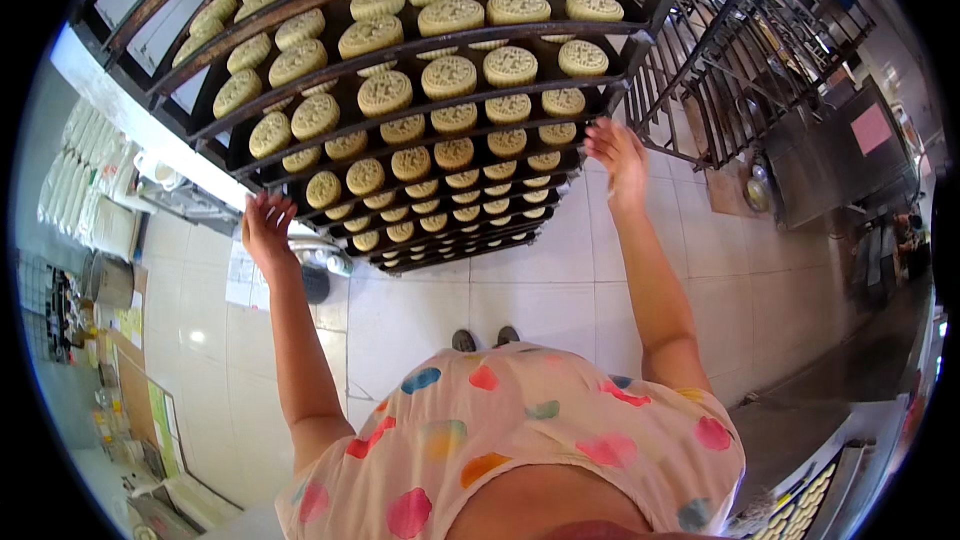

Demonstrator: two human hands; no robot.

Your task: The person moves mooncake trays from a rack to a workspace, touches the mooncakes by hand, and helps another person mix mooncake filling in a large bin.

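A tall dark metal rack (pixel 640 35) stands in front of me, its shelves stacked with dark trays of round, pale, pattern-stamped pastries (pixel 448 77). My left hand (pixel 268 232) is raised to the rack's left side, its slightly bent fingers spread by a tray corner. On the opposite side, my right hand (pixel 622 168) is up by the tray ends, with fingers stretched out and apart. Neither hand visibly grasps a tray; whether the fingertips touch the metal I cannot tell.
A second rack (pixel 720 90) stands to the right, near a grey metal cabinet (pixel 835 160). At far left are a metal pot (pixel 108 280) and stacked white packs (pixel 85 160). Another tray of pastries (pixel 800 510) lies at lower right. Pale floor tiles (pixel 500 292) surround my feet.
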